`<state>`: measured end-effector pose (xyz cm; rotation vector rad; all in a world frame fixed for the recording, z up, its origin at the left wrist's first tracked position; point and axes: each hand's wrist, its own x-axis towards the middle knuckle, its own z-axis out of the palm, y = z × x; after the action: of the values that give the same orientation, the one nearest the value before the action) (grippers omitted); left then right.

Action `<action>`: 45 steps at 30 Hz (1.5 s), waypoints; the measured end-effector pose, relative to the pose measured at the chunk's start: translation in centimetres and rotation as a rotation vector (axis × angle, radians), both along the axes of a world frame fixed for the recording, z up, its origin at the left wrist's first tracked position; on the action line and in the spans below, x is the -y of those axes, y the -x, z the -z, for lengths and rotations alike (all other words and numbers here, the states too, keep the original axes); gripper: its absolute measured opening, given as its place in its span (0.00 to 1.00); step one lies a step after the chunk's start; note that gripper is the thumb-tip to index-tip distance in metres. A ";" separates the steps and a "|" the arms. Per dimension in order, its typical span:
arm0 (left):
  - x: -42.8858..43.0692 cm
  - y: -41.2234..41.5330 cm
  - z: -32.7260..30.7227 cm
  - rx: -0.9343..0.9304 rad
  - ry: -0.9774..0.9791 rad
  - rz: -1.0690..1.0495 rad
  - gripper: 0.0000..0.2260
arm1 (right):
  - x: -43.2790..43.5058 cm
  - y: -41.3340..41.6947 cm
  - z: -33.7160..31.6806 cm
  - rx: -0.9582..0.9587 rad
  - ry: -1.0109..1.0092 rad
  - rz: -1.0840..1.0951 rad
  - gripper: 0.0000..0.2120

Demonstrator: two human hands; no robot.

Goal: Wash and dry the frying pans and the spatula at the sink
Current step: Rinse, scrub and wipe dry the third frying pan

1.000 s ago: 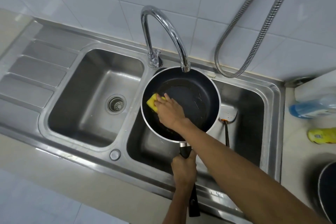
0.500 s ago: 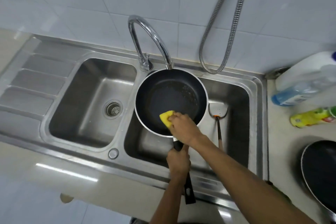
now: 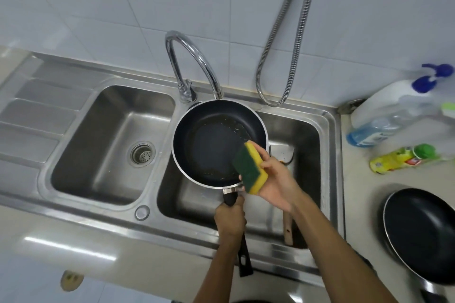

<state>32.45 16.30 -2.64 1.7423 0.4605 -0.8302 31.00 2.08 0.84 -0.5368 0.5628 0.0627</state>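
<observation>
A black frying pan (image 3: 211, 140) with a steel rim hangs over the right sink basin (image 3: 307, 135), under the faucet. My left hand (image 3: 230, 219) grips its black handle. My right hand (image 3: 275, 182) holds a yellow sponge (image 3: 251, 167) with its green scouring side turned up, lifted at the pan's near right edge. A spatula (image 3: 283, 155) with a wooden handle lies in the right basin, partly hidden behind my right hand. A second black frying pan (image 3: 423, 233) sits on the counter at the right.
The left basin (image 3: 108, 140) has a drain strainer (image 3: 142, 154). A chrome faucet (image 3: 189, 61) arches over the pan and a metal hose (image 3: 278, 56) hangs on the tiled wall. A white pump bottle (image 3: 394, 96), a blue-liquid bottle (image 3: 371, 130) and a yellow detergent bottle (image 3: 398, 158) are on the right counter.
My right hand has swept the sponge from the pan's left side to its near right edge and lifted it, green side now showing. The camera view has shifted right.
</observation>
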 end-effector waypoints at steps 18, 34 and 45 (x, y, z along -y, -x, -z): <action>0.0 0.0 1.0 -0.022 -0.037 0.033 0.15 | -1.5 -0.2 11.0 -0.917 0.735 -0.137 0.23; 0.0 -0.5 2.4 0.010 -0.111 0.038 0.14 | -3.2 -3.2 12.1 -0.990 1.154 -0.296 0.15; 0.1 -0.3 0.9 0.024 -0.109 0.051 0.13 | -0.2 -1.3 13.5 -0.722 0.792 -0.075 0.11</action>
<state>32.76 16.21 -3.50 1.8693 0.4543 -0.8321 32.29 2.25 -12.68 -1.3279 1.2886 0.1064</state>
